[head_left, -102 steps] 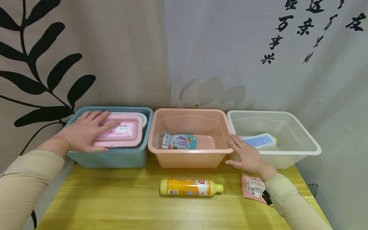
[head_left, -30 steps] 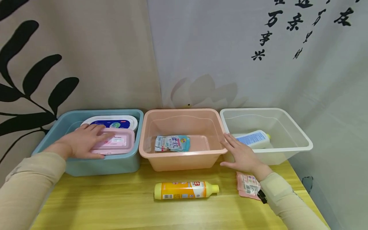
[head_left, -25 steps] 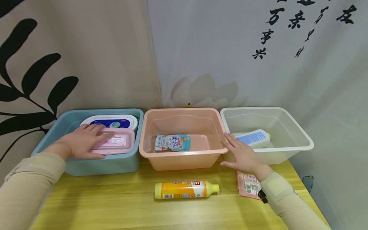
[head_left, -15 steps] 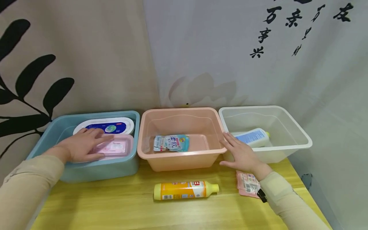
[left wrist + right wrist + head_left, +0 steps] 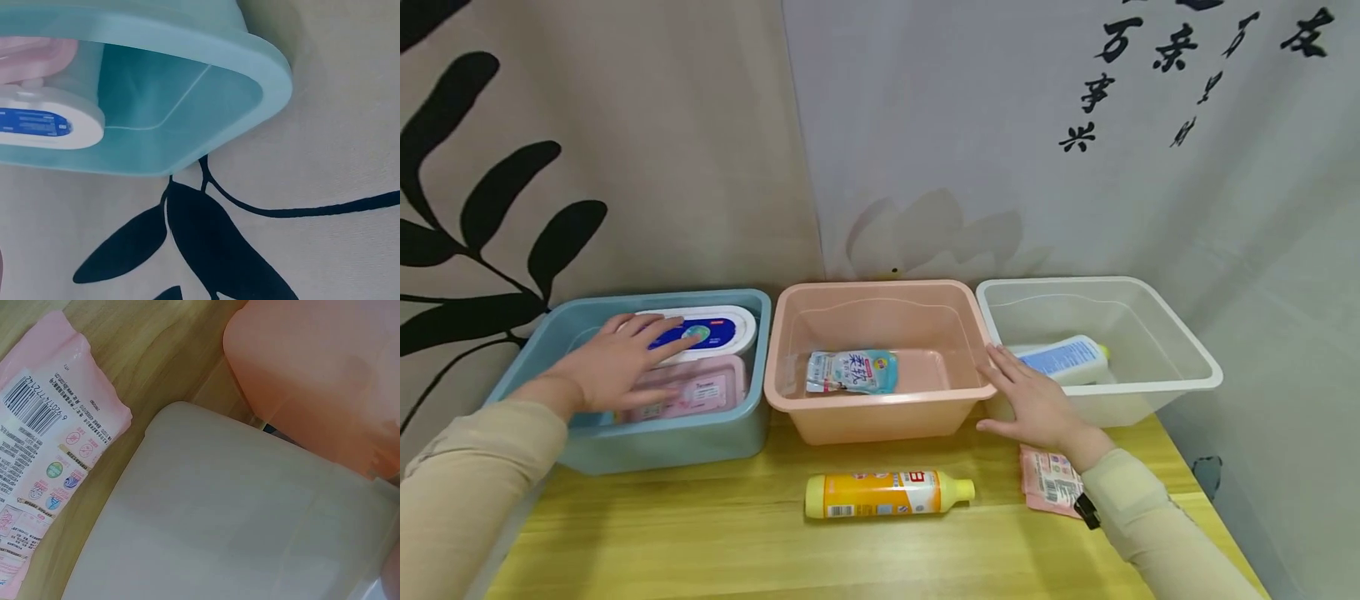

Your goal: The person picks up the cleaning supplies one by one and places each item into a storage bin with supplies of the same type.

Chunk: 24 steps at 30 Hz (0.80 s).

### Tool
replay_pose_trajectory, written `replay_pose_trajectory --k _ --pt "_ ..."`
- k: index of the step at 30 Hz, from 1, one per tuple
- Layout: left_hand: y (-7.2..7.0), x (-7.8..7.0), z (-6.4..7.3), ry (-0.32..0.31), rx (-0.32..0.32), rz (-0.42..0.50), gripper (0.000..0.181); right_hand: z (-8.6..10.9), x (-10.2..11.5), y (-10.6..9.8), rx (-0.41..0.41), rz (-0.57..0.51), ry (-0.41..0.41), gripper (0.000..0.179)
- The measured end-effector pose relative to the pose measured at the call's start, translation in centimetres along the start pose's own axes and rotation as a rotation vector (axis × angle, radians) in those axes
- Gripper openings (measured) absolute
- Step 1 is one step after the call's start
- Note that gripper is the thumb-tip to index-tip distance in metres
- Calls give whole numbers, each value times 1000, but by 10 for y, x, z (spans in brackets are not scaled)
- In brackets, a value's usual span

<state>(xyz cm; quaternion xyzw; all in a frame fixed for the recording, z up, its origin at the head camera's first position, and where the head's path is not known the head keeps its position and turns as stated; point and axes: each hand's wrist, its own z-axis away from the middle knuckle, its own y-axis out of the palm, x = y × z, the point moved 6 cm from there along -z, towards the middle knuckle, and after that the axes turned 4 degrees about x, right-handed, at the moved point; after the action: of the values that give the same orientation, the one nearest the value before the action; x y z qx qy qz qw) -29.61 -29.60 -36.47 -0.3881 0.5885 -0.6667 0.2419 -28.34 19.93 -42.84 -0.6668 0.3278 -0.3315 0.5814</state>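
Note:
My left hand [image 5: 617, 367] is over the blue bin [image 5: 662, 446] with its fingers spread, the fingertips over a white wipes tub [image 5: 730, 342] with a dark blue label. Its thumb lies over a pink lidded wipes box [image 5: 707, 387], which sits inside the bin in front of the white tub. Whether the hand touches either is hard to tell. My right hand [image 5: 1037, 400] rests with fairly straight fingers where the rims of the peach bin [image 5: 880, 421] and the white bin [image 5: 1150, 408] meet. In the right wrist view hardly any of that hand shows.
A yellow bottle [image 5: 880, 495] lies on the wooden table [image 5: 722, 542]. Near my right forearm is a pink packet [image 5: 1048, 482]. The peach bin contains a blue packet [image 5: 852, 372]; the white bin contains a white bottle [image 5: 1067, 361]. A curtain [image 5: 700, 167] hangs behind the bins.
The pink wipes box has sunk lower into the blue bin, uncovering more of the white tub. My left fingers have spread and shifted up from it. The right hand stays in place.

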Motion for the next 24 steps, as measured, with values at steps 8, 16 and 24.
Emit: replay_pose_trajectory --k 8,16,24 --pt "-6 -14 -9 -10 -71 29 80 0 -2 3 41 -7 22 87" --pt "-10 -36 -21 -79 -65 168 80 0 -2 3 42 -13 19 86" --pt "-18 -58 -32 -66 -73 255 81 0 -1 1 37 -7 16 86"
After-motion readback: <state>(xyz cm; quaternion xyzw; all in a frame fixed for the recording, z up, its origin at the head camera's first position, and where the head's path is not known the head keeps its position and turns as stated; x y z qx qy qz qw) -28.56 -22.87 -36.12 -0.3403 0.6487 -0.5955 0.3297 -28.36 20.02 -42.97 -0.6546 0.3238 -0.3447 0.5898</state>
